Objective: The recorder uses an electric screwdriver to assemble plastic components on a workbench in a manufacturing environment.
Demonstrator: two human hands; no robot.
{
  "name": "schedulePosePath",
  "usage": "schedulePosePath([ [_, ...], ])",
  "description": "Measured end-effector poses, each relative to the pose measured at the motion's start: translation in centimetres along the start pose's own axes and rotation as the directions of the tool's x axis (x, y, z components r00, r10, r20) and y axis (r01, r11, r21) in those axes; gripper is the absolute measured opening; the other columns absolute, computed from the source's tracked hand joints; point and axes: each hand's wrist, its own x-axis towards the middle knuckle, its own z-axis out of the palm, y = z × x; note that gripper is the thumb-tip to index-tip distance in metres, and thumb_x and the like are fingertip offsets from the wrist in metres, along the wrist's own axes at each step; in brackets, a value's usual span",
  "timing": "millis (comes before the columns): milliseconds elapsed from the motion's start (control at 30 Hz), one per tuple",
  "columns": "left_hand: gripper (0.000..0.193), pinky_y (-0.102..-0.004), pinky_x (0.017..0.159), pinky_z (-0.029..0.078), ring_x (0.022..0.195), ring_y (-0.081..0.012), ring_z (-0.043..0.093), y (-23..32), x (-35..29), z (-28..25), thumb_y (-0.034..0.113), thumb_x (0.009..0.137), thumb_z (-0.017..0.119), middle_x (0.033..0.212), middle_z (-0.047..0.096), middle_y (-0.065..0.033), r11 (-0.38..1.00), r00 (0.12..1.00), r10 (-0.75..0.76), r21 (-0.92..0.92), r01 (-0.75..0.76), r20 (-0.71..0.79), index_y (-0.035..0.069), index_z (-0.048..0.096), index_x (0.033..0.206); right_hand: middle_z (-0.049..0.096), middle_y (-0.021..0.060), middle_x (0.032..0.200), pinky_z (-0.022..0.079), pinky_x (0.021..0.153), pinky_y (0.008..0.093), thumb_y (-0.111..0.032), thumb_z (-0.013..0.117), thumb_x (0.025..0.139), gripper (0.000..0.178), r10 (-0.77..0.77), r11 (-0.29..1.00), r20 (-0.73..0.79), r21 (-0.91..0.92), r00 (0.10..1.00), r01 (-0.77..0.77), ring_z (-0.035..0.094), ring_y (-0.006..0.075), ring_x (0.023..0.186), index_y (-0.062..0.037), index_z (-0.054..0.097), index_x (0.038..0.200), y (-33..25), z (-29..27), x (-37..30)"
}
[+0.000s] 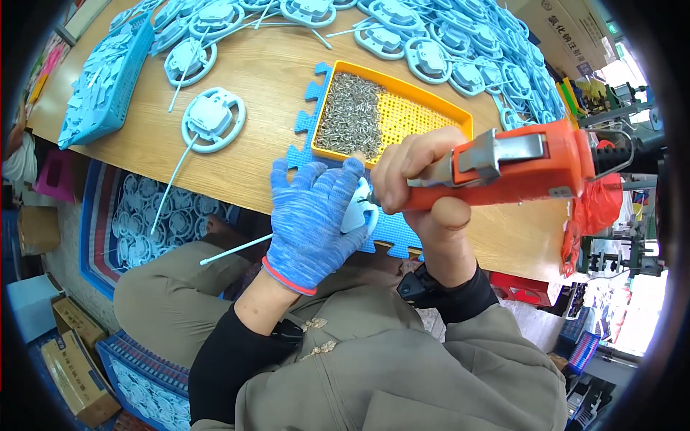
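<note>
Light-blue steering-wheel-shaped part (357, 215) gripped by gloved left fingers (307, 177) near front edge of counter (273, 122). Right fingers (392, 176) closed around orange-red power screwdriver (517, 179). Bare counter lies left of yellow screw tray (417, 118).

Dark Chinese characters (566, 36) mark a brown carton (535, 29).

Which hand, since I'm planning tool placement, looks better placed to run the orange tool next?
Probably the right hand: it grips the orange tool, whose nose points toward the blue part, while the left hand holds that part.
</note>
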Motion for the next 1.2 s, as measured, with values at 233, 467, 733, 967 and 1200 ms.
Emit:
schedulePosePath([
  [233, 0.066, -0.0518, 0.101, 0.024, 0.103, -0.0234, 0.052, -0.7, -0.3, -0.6, 0.037, 0.067, 0.073, 0.104, 0.059, -0.0033, 0.999, 1.0, 0.018, 0.035, -0.018, -0.006, 0.01, 0.051, 0.123, 0.049, 0.0029, 0.059, 0.042, 0.049, 0.0279, -0.066, 0.057, 0.077, 0.062, -0.002, 0.996, 0.004, 0.091, 1.0, 0.001, 0.049, 0.0142, 0.051, -0.0063, 0.047, 0.091, 0.2, -1.3, 0.4],
  [467, 0.076, -0.0496, 0.102, 0.028, 0.109, -0.0283, 0.049, -5.6, -3.5, -8.4, 0.022, 0.065, 0.074, 0.111, 0.053, -0.0132, 0.74, 0.951, -0.305, 0.64, 0.209, 0.042, 0.007, 0.043, 0.133, 0.053, 0.0077, 0.065, 0.043, 0.052, 0.0274, -0.053, 0.064, 0.081, 0.053, -0.286, 0.954, -0.3, -0.003, 0.91, 0.298, 0.052, 0.0166, 0.059, -0.0037, 0.05, 0.095, -1.4, -11.2, 0.5],
  [733, 0.075, -0.0404, 0.103, 0.032, 0.12, -0.0327, 0.045, -12.2, 1.3, -6.6, 0.013, 0.07, 0.074, 0.129, 0.047, -0.0202, 0.838, 0.985, -0.152, 0.518, 0.172, -0.081, 0.003, 0.039, 0.136, 0.054, 0.0081, 0.067, 0.045, 0.054, 0.0296, -0.041, 0.066, 0.084, 0.042, -0.25, 0.965, -0.434, -0.043, 0.865, 0.258, 0.053, 0.0178, 0.059, -0.0039, 0.05, 0.097, 0.5, -13.1, 0.5],
  [967, 0.07, -0.0367, 0.102, 0.036, 0.121, -0.0316, 0.045, -15.9, 3.4, -4.4, 0.014, 0.077, 0.07, 0.131, 0.045, -0.019, 0.897, 0.959, -0.266, 0.337, 0.285, -0.103, 0.005, 0.037, 0.138, 0.05, 0.0039, 0.064, 0.04, 0.06, 0.0311, -0.059, 0.064, 0.078, 0.054, -0.224, 0.972, -0.503, -0.174, 0.835, 0.156, 0.049, 0.0155, 0.059, -0.0082, 0.05, 0.091, 1.2, -13.8, 0.8],
  [1200, 0.073, -0.0362, 0.1, 0.037, 0.119, -0.0282, 0.047, -13.2, 3.8, -3.9, 0.015, 0.077, 0.072, 0.124, 0.049, -0.0196, 0.869, 0.9, -0.415, 0.233, 0.436, -0.134, 0.003, 0.035, 0.139, 0.05, 0.0032, 0.064, 0.04, 0.059, 0.0308, -0.057, 0.065, 0.078, 0.052, -0.194, 0.979, -0.496, -0.155, 0.846, 0.133, 0.049, 0.0154, 0.058, -0.0088, 0.049, 0.09, 1.5, -14.2, 0.7],
])
